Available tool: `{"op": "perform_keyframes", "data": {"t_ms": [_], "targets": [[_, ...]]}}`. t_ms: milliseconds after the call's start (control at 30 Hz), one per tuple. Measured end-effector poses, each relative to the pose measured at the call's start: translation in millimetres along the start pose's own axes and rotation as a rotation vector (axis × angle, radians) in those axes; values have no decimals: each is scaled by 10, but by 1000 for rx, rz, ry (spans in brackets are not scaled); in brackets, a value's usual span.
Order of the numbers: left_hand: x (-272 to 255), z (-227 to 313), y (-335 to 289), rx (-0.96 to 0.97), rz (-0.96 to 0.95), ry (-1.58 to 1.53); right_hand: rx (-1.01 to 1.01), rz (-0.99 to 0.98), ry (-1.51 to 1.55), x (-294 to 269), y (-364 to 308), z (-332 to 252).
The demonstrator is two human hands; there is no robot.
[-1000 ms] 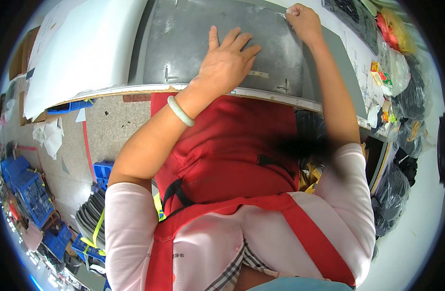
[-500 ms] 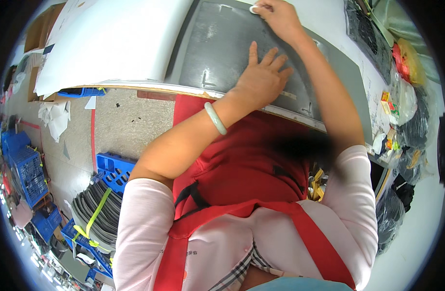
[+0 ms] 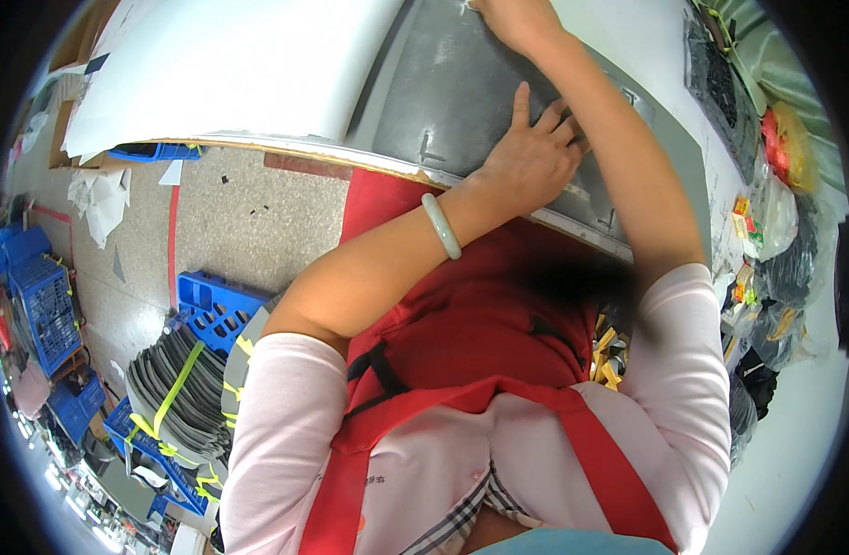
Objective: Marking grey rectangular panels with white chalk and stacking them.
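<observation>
A dark grey sheet (image 3: 443,83) with small L-shaped slots lies on a lighter grey sheet (image 3: 688,171) on the table. White smudges show around its slots. My left hand (image 3: 533,162) rests flat on the dark sheet near its front edge, fingers spread, with a pale green bangle at the wrist. My right hand (image 3: 522,20) is at the top edge of the picture, its fingers pinched together over the sheet's far part. A small white piece shows at its fingertips, mostly cut off by the picture's edge. My right forearm passes over the sheet's right side.
White sheet material (image 3: 230,69) covers the table's left part. Plastic bags (image 3: 790,231) and small boxes lie at the right. Left on the floor are blue crates (image 3: 55,324) and a bundle of dark sheets (image 3: 170,379) tied with yellow-green strap.
The view has shifted, so the table sits higher and further right. My right hand, with the white piece, is now nearer the top edge. My left hand stays flat on the dark sheet.
</observation>
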State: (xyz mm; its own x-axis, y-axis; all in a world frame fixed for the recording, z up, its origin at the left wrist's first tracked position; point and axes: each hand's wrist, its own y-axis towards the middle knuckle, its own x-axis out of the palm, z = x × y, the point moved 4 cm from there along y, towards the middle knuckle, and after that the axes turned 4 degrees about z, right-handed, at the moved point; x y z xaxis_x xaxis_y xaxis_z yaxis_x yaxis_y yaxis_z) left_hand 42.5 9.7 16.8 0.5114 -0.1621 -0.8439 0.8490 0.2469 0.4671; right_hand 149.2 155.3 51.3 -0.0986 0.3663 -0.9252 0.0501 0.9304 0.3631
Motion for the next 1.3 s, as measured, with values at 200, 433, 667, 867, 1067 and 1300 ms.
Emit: {"op": "perform_keyframes", "data": {"t_ms": [200,433,667,867,1067,1300], "targets": [[44,25,18,6,85,-47,301,-23,712,-9,-117,339],[-6,-9,-22,-5,24,-17,598,-114,629,192,5,91],[35,6,-11,19,131,-65,611,-239,789,-52,-456,-9],[348,-128,-117,-123,177,-436,438,-541,966,-320,-971,-898],[62,-42,-58,54,-15,-28,407,-540,830,-265,-1123,-1030],[36,-58,-133,44,-1,0,173,-582,585,-349,-1091,-1222]]}}
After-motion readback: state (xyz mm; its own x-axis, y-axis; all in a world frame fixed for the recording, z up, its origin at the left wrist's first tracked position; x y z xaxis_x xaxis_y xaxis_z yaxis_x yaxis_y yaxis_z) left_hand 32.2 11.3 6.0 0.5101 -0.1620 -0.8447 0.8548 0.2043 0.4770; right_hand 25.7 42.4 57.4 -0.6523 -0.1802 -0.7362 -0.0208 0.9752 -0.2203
